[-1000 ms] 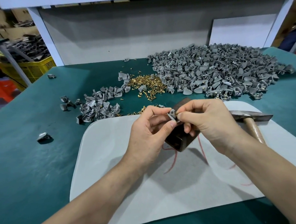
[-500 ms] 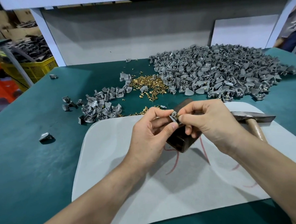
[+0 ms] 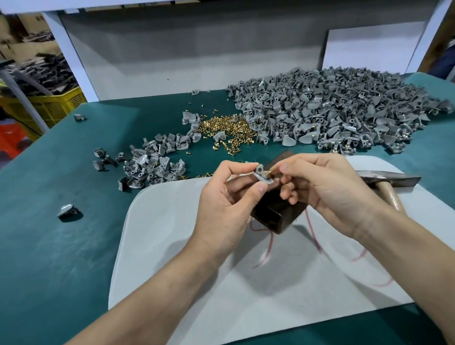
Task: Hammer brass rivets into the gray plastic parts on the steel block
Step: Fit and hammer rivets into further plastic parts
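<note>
My left hand (image 3: 229, 196) pinches a small gray plastic part (image 3: 261, 173) between thumb and forefinger, just above the dark steel block (image 3: 275, 214) on the white mat (image 3: 176, 228). My right hand (image 3: 326, 187) pinches a brass rivet (image 3: 270, 173) whose tip sits at the part's hole. The block is mostly hidden under both hands. A hammer (image 3: 389, 182) with a wooden handle lies on the mat behind my right hand.
A big heap of gray parts (image 3: 337, 112) fills the back right of the green table (image 3: 52, 249). Loose brass rivets (image 3: 226, 133) lie in the middle back. A smaller pile of gray parts (image 3: 151, 166) lies to the left, with single parts (image 3: 66, 209) scattered nearby.
My right hand has drawn slightly to the right, so the brass rivet now shows between its fingertips and the gray part. The left hand keeps the part in the same place.
</note>
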Demonstrator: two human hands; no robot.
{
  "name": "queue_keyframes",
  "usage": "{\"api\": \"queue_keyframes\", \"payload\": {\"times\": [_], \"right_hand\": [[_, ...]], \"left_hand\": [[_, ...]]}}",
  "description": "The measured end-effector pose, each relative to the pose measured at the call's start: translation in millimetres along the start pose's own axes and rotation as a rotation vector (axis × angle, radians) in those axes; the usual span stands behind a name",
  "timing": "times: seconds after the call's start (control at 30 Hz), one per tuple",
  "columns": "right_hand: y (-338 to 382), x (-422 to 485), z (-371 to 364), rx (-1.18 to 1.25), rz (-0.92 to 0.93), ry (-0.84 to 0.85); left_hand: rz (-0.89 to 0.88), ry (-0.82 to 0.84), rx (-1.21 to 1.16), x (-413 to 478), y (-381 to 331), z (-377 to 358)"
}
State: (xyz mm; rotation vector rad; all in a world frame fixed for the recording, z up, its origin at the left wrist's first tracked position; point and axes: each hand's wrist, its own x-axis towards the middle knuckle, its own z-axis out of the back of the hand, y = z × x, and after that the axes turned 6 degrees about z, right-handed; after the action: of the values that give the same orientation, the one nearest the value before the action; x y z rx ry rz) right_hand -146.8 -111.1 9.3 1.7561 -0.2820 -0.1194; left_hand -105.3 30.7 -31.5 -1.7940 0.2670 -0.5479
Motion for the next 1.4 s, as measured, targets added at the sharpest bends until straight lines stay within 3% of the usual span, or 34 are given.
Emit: {"api": "queue_keyframes", "payload": {"times": [0.47,0.53,0.63,0.73,0.83,0.9,0.97,1.07,1.23,1.33,1.4], "right_hand": [[8.2,-3.5,0.7,-0.231,0.071,0.081],[22.9,-0.4,15.3,-0.396,0.147,-0.008],[53.5,3.9,66.2,-0.766,0.209,-0.298],[62.8,-9.5,113.8,-0.949,-0.049,-0.440],[40.3,-25.2,114.6,-1.248,-0.391,-0.311],[26.4,-28.3,104.4,-1.409,-0.397,-0.316],[25.1,-26.9,98.4,-1.334,-0.365,-0.360],[36.0,-32.0,92.4,-0.879,-0.394,-0.348],[65.4,-42.7,60.5,-0.616,-0.116,-0.235],[73.5,-38.4,26.6,-0.676,-0.071,-0.156],[67.8,-32.2,5.9,-0.903,-0.036,-0.091]], "left_hand": [[-0.001,0.001,-0.023,-1.2,-2.6,-0.6],[-0.011,-0.001,-0.006,-2.9,-2.5,-1.0],[-0.020,-0.027,0.029,-3.0,-3.2,0.0],[-0.023,-0.078,0.046,-0.1,-3.9,1.0],[-0.054,-0.104,0.111,2.4,-3.5,1.1],[-0.037,-0.098,0.203,2.6,-1.0,0.9],[-0.008,-0.126,0.350,3.8,1.8,1.5],[0.038,-0.135,0.482,5.3,5.0,2.7],[0.041,-0.114,0.507,7.3,5.8,4.0],[0.045,-0.103,0.473,6.5,6.2,2.6],[0.037,-0.093,0.468,7.2,6.7,2.7]]}}
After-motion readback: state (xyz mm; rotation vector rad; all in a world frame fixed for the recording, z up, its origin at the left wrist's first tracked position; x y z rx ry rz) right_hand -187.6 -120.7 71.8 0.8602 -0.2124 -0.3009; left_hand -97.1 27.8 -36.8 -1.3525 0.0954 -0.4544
